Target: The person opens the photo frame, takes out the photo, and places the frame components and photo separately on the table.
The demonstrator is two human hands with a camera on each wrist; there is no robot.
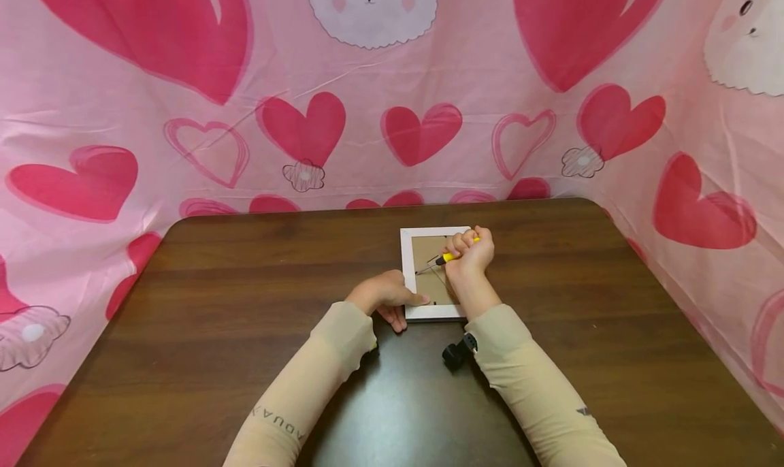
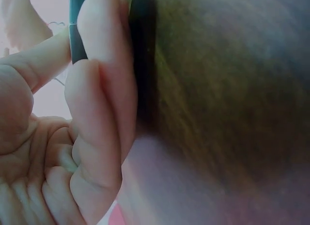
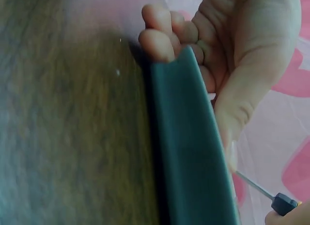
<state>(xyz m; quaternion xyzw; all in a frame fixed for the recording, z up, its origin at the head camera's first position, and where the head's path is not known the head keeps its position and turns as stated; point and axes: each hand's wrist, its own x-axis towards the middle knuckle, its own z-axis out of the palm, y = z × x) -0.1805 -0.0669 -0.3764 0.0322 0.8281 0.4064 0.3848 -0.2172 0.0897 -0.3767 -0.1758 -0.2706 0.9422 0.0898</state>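
A white picture frame lies face down on the table, its brown backing board facing up. My left hand grips the near left corner, thumb on top and the other fingers at the outer side. In my right hand is a screwdriver with a yellow and black handle, gripped in the fist. Its shaft slants down to the left, with the tip right at a small dark tab on the frame's left inner edge. From the right wrist view, the frame's side stands between that camera and the left palm.
The brown wooden table reaches out on both sides of the frame. Behind it hangs a pink cloth with hearts. A black wrist camera sits under the right cuff, close over the tabletop.
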